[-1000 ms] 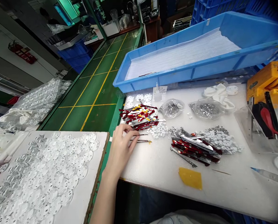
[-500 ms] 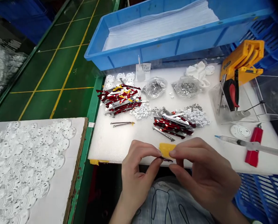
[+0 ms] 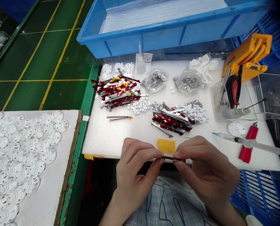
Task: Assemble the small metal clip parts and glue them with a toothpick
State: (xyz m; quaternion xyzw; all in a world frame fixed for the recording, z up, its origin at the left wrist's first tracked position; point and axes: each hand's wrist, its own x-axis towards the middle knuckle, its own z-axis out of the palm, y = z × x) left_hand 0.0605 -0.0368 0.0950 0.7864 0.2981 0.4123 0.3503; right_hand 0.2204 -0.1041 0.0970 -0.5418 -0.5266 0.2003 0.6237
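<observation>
Okay, left hand (image 3: 136, 172) and right hand (image 3: 205, 166): fingers (image 3: 154, 153) pressed together, both pinching 1 thin dark metal strip (image 3: 171, 159) at the front edge of the white foam surface (image 3: 102, 138), just below a yellow plastic scrap (image 3: 166, 146). Red-and-silver strip piles (image 3: 172, 121) sit behind.

Over the front edge of the white foam worktop (image 3: 107, 138), the person's left hand (image 3: 136, 171) and right hand (image 3: 207, 166) are pinching one thin metal strip (image 3: 170, 159) together, just below a yellow piece (image 3: 165, 146) and near a pile of red and silver strips (image 3: 171, 122).
</observation>
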